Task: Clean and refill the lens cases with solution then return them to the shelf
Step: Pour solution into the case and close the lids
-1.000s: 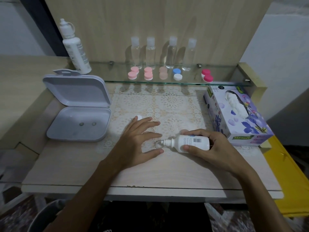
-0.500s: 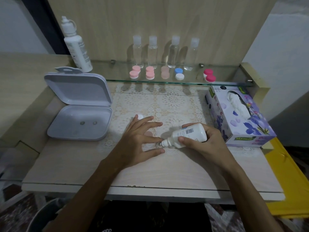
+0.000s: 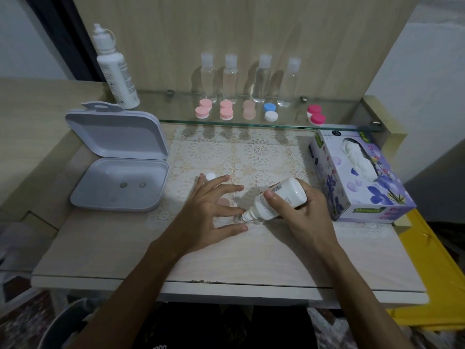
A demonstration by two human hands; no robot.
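My right hand (image 3: 305, 217) grips a small white solution bottle (image 3: 279, 199), tipped nozzle-down to the left. The nozzle sits over a clear lens case cup (image 3: 239, 219) on the lace mat. My left hand (image 3: 206, 214) rests on the mat with fingers spread; its index finger and thumb hold that cup steady. A pale pink cap (image 3: 223, 202) lies under the left fingers, and a white cap (image 3: 210, 176) lies just beyond the fingertips. Several closed lens cases in pink (image 3: 203, 110), beige, blue-white (image 3: 270, 112) and magenta (image 3: 315, 114) sit on the glass shelf (image 3: 176, 116).
An open lilac hinged box (image 3: 118, 170) stands at the left. A tissue box (image 3: 357, 172) stands at the right, close to my right hand. A tall white bottle (image 3: 114, 69) and several clear bottles (image 3: 230, 79) stand on the shelf. A yellow surface (image 3: 432, 268) lies beyond the table's right edge.
The bottle went from lying nearly flat to tilted steeply, nozzle down over the cup. My right hand rose and turned with it. My left hand stayed in place.
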